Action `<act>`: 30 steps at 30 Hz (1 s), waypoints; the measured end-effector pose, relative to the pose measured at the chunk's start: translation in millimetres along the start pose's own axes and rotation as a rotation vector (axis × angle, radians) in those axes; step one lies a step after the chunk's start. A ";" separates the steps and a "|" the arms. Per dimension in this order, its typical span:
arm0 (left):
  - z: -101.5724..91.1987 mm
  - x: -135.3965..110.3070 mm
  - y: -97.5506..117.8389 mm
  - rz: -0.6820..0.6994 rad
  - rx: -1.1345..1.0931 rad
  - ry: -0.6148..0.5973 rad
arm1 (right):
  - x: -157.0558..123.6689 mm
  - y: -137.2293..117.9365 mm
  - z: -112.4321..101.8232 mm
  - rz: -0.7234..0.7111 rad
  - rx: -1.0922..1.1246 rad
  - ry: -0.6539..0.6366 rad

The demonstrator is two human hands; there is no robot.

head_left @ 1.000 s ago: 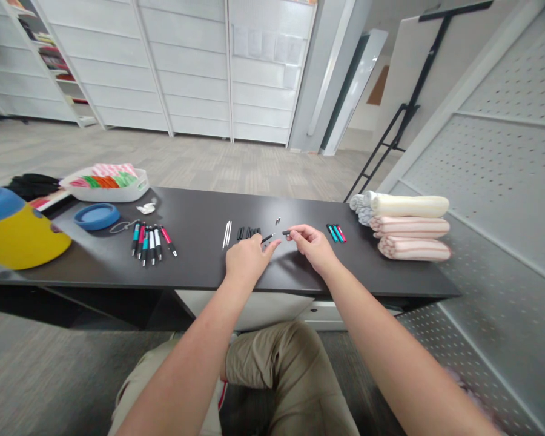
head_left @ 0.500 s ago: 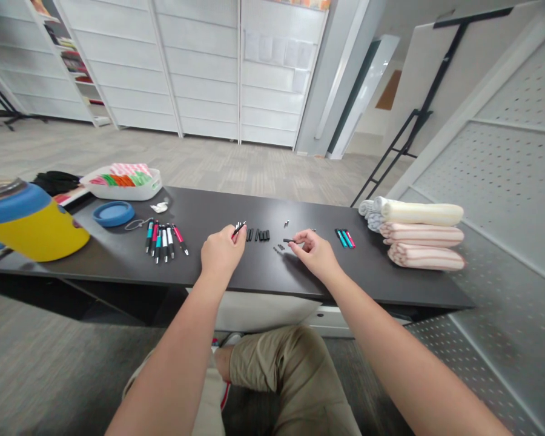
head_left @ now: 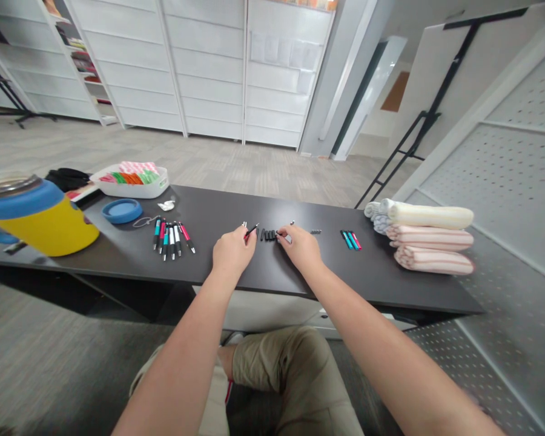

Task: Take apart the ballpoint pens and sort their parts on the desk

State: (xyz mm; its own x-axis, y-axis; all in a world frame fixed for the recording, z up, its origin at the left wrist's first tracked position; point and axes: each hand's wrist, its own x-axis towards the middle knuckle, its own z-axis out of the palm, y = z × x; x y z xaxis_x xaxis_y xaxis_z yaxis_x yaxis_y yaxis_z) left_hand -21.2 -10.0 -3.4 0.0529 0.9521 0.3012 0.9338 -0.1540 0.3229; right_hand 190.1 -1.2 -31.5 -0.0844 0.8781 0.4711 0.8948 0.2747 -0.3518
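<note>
Both my hands rest on a black table [head_left: 372,278]. My left hand [head_left: 231,252] is closed round a thin pen part [head_left: 251,231] with a black tip and a red end. My right hand [head_left: 300,247] is curled, its fingertips on the table beside a row of short black pen pieces [head_left: 267,234]; what it pinches, if anything, is hidden. A small dark piece [head_left: 316,231] lies just right of that hand. Three assembled pens [head_left: 350,239], teal and red, lie further right.
Several finished pens [head_left: 171,234] lie to the left, near a blue lid [head_left: 122,211] and a white tray of coloured items [head_left: 134,180]. A yellow and blue jug [head_left: 31,216] stands at the far left. Rolled towels [head_left: 429,236] are stacked at the right end.
My left hand moved left with the thin pen part and stays near the black pieces. My right hand put down the dark piece it held and shifted left to the row of black pieces.
</note>
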 end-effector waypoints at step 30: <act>4.5 -2.5 8.2 0.105 0.047 -0.072 | -2.6 -1.6 -4.2 -0.026 0.020 0.046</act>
State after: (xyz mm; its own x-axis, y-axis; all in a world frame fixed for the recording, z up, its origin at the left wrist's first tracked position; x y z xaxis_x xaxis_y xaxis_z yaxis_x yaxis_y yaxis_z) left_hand -12.0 -12.4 -5.6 0.1746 0.9483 0.2651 0.9373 -0.2426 0.2504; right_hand 190.8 -5.6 -28.8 -0.0872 0.8519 0.5165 0.8838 0.3053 -0.3544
